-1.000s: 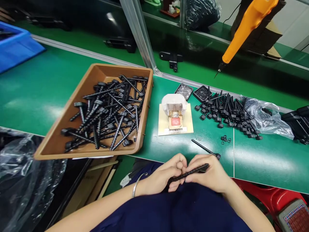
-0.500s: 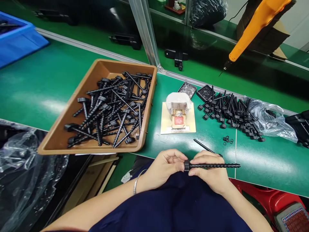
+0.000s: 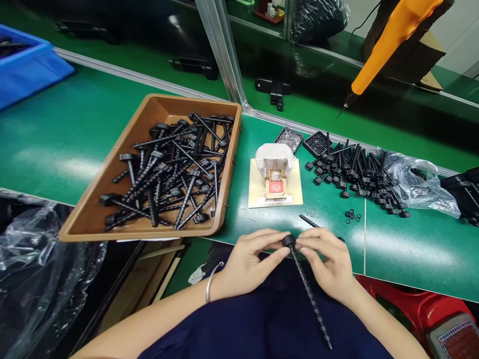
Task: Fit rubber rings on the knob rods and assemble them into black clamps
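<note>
A black spiral-ribbed rod with a thick knob-like head [image 3: 307,286] hangs slanting down and to the right in front of my body. My left hand [image 3: 252,259] pinches its head from the left, between thumb and fingers. On the other side my right hand [image 3: 329,257] has its fingertips at the same head, thumb bent below. Behind my right hand a second black rod [image 3: 307,220] lies on the green bench, mostly hidden. A cream-based fixture [image 3: 275,203] with a white hood and a red pad stands beyond my hands.
A brown tray [image 3: 84,214] full of similar rods sits left. Several more rods [image 3: 352,167] lie piled at right beside a clear plastic bag [image 3: 422,189], with small black rings [image 3: 352,215] nearer me. Two small parts trays [image 3: 318,143] stand behind. An orange electric screwdriver [image 3: 381,55] hangs overhead.
The held rod has swung from lying level, pointing right, to pointing down and toward me. My right hand has shifted from around the shaft to fingertips at the head.
</note>
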{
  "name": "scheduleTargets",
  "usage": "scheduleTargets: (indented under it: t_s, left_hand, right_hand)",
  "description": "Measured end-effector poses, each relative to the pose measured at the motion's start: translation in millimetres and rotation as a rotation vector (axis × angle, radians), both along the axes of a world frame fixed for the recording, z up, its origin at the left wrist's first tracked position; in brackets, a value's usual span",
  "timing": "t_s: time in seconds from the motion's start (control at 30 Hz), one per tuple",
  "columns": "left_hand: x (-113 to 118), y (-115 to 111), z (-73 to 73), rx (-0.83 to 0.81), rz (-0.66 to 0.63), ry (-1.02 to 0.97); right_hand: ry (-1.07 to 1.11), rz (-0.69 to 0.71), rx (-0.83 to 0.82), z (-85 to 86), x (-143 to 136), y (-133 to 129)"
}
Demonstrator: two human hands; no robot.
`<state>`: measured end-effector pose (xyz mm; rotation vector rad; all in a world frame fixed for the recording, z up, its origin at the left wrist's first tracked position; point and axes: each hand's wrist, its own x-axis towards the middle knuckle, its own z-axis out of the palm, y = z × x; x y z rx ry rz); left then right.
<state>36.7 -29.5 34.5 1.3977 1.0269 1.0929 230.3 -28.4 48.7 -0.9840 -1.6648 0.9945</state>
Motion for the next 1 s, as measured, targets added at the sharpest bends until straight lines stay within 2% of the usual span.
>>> scheduleTargets:
  t_s: [0.13,0.23,0.43,0.53,0.63,0.77,0.83,1.0]
  left_hand:
    - [-0.8,4.1,8.2,0.217,-0.089,0.092]
    - [1.9,4.5,12.2,0.296,-0.131,0.141]
    - [-0.2,0.4,9.8,0.333,-0.224,0.19]
    - [-4.7,-0.6,7.0,0.323,-0.291,0.185]
    - [-8.0,-0.3,5.2,0.313,-0.343,0.177]
    - [-8.0,0.3,4.6,0.305,-0.358,0.18]
    - [-5.9,0.2,4.5,0.301,-0.351,0.173]
    - [2.4,-0.1,5.8,0.3,-0.304,0.194]
  right_hand:
    - [0.203,0.1,-0.627,4.7,-0.1,8.6]
    - [0.172,0.158,-0.893,9.5,-1.2,16.5]
    - [0.243,0.213,-0.928,9.2,1.4,12.9]
    - [0.262,0.236,-0.849,1.5,5.2,3.6]
    - [0.186,0.231,-0.717,-4.3,8.7,-4.3]
    - [0.116,0.248,-0.619,-1.4,10.9,-7.0]
    - [0.117,0.259,-0.662,1.9,10.3,-4.8]
    - [0.257,0.318,-1.006,4.0,5.0,4.1]
